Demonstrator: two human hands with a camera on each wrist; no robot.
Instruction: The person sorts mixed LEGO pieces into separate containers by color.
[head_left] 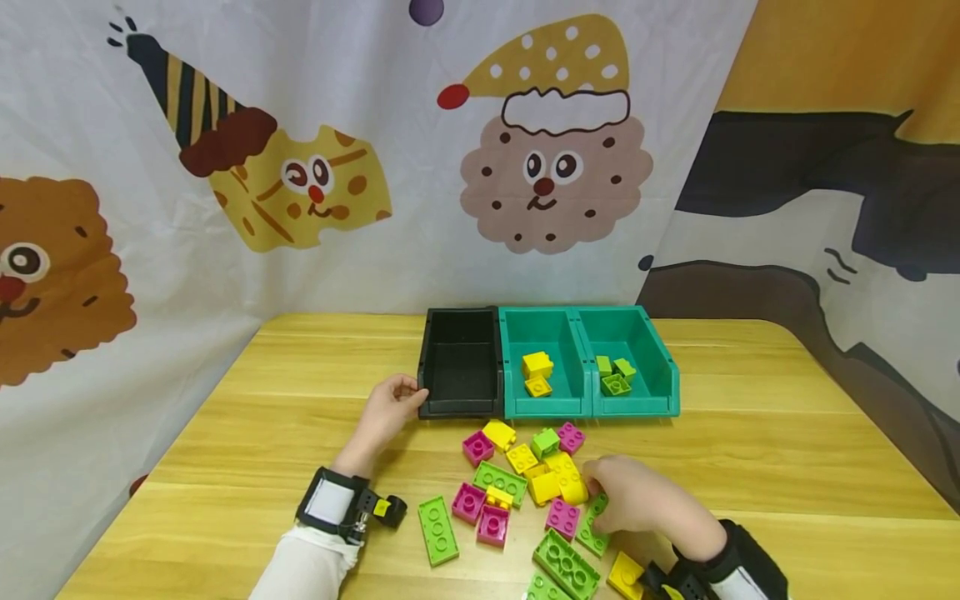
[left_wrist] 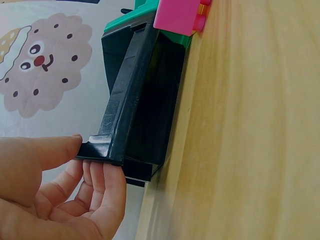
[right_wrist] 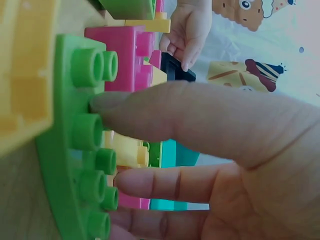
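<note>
Head view: left hand pinches near-left corner of black bin; teal bins adjoin its right side; long green brick front-right of black bin, touched by right hand, cannot tell whether gripped.

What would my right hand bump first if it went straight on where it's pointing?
Probably the yellow bricks just left of your right hand. The long green brick is right at its thumb. Depth is hard to judge.
</note>
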